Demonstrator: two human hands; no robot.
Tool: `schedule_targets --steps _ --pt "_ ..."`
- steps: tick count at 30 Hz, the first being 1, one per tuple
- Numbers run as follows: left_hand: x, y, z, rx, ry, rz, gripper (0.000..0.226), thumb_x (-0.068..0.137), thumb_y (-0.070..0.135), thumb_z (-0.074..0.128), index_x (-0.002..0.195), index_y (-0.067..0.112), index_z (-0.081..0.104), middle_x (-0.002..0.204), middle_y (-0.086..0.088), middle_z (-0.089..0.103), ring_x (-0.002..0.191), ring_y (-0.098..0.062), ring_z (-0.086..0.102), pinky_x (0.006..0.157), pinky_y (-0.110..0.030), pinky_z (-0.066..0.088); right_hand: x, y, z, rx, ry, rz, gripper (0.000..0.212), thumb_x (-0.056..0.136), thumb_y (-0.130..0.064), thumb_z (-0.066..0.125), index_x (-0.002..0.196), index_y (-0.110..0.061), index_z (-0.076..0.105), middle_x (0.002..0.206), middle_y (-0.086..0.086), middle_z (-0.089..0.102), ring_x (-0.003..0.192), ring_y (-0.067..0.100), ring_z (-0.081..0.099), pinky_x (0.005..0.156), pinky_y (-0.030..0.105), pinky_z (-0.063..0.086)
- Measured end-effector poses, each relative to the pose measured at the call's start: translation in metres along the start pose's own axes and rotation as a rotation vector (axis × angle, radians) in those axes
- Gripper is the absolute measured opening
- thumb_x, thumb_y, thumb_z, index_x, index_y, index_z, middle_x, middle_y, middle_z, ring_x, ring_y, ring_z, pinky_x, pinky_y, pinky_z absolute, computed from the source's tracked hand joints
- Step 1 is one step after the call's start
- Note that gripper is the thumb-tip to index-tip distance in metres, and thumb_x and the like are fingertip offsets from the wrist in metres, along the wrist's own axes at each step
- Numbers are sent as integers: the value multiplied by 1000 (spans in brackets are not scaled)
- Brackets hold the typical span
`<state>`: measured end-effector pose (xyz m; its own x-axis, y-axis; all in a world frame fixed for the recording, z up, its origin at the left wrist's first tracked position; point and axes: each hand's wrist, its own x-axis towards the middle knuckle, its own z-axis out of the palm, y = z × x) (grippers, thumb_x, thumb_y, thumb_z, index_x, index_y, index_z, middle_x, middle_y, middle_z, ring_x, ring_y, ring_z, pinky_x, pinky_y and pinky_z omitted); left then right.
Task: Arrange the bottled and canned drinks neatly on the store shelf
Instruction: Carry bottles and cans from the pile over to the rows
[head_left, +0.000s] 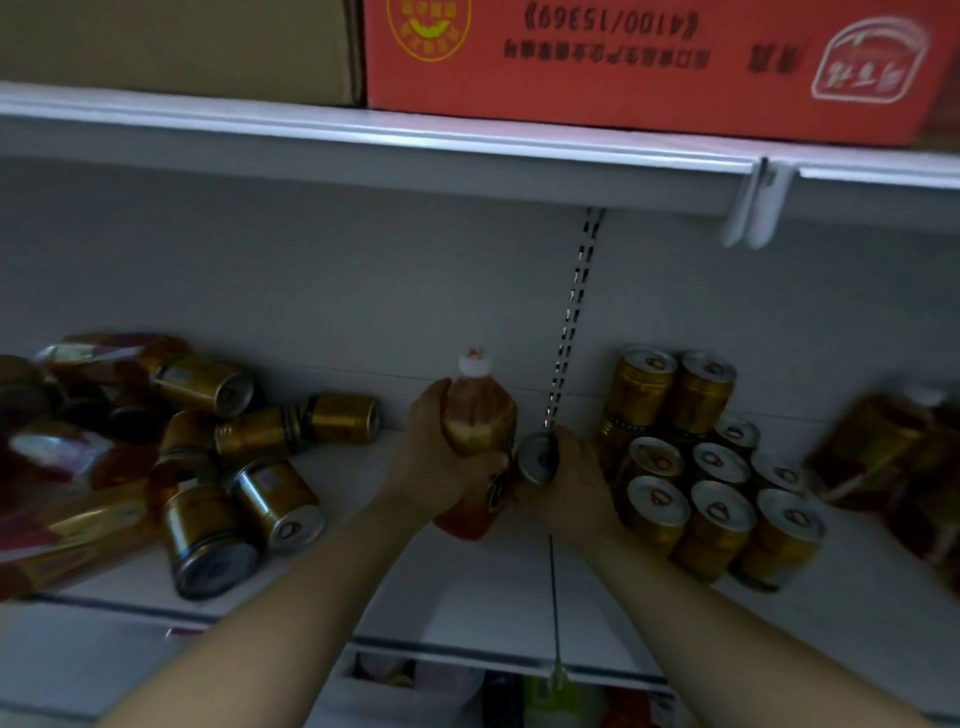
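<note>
My left hand (439, 457) grips an orange-brown bottle (480, 415) with a white cap, held upright above the middle of the white shelf (467, 597). Right beside it, my right hand (569, 483) holds a gold can (537, 460), its silver end facing me. Several gold cans (717, 499) stand upright in rows at the right, two more stacked behind them. At the left, several gold cans (244, 467) lie tipped over among fallen bottles (67, 457).
More bottles (893, 457) stand blurred at the far right. The upper shelf carries a red carton (649, 62) and a brown box (176, 47). A slotted upright strip (571, 322) runs down the back wall. A lower shelf shows below the front edge.
</note>
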<state>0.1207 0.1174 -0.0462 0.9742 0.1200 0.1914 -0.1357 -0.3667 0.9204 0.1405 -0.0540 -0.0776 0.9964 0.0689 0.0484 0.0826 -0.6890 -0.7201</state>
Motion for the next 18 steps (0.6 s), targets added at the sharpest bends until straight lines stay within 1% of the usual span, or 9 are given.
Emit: schedule_targets --steps 3,6,7,9,10,11,14,16,18 --pt "-6 -1 -4 -28 -13 -7 89 55 29 85 124 37 31 119 6 51 107 -13 56 93 -41 50 1 12 8 92 -14 1 100 56 -61 69 143 -26 33 134 7 47 119 24 52 97 43 49" --pt "-15 -4 -11 -39 -68 2 85 60 23 84 123 37 29 108 17 52 104 -11 57 90 -39 51 -23 15 6 193 34 43 99 62 -51 76 146 -25 30 139 0 44 124 18 48 102 41 45" --pt "-19 -4 -14 -32 -95 14 82 62 19 84 121 36 31 106 20 51 101 -6 57 86 -33 52 -38 13 5 233 60 78 102 61 -52 77 147 -25 29 140 -2 45 125 16 48 103 41 45" --pt "-31 -3 -19 -26 -147 43 76 68 11 82 122 33 34 102 23 51 91 12 55 75 -11 47 -70 9 3 308 121 134 106 59 -53 78 148 -25 27 140 -4 47 125 15 49 103 40 45" --pt "-36 -3 -19 -24 -159 51 73 69 9 81 122 30 36 102 22 52 87 17 53 69 -4 43 -84 8 3 328 145 153 105 61 -48 80 148 -24 27 138 -6 48 123 13 50 103 37 45" --pt "-42 -2 -19 -29 -163 60 74 68 9 82 125 26 37 106 17 54 88 18 54 69 -3 42 -96 6 3 330 164 156 101 65 -43 80 148 -23 27 135 -8 47 121 11 49 101 34 44" --pt "-52 7 -16 -65 -162 62 89 61 14 86 133 22 35 116 9 54 98 1 56 81 -20 45 -117 6 -5 296 241 141 81 70 -38 77 140 -30 37 122 -16 50 112 7 49 94 26 42" --pt "-54 16 -12 -91 -147 64 84 61 11 86 127 28 36 105 18 53 90 8 52 76 -18 43 -128 6 -20 332 304 205 65 74 -29 79 128 -34 42 108 -21 52 106 9 53 88 26 43" --pt "-58 22 -8 -111 -126 62 82 62 11 85 125 32 37 99 25 50 86 10 50 76 -21 43 -136 15 -40 438 355 296 72 73 -23 80 132 -31 40 109 -18 51 108 12 53 87 30 44"
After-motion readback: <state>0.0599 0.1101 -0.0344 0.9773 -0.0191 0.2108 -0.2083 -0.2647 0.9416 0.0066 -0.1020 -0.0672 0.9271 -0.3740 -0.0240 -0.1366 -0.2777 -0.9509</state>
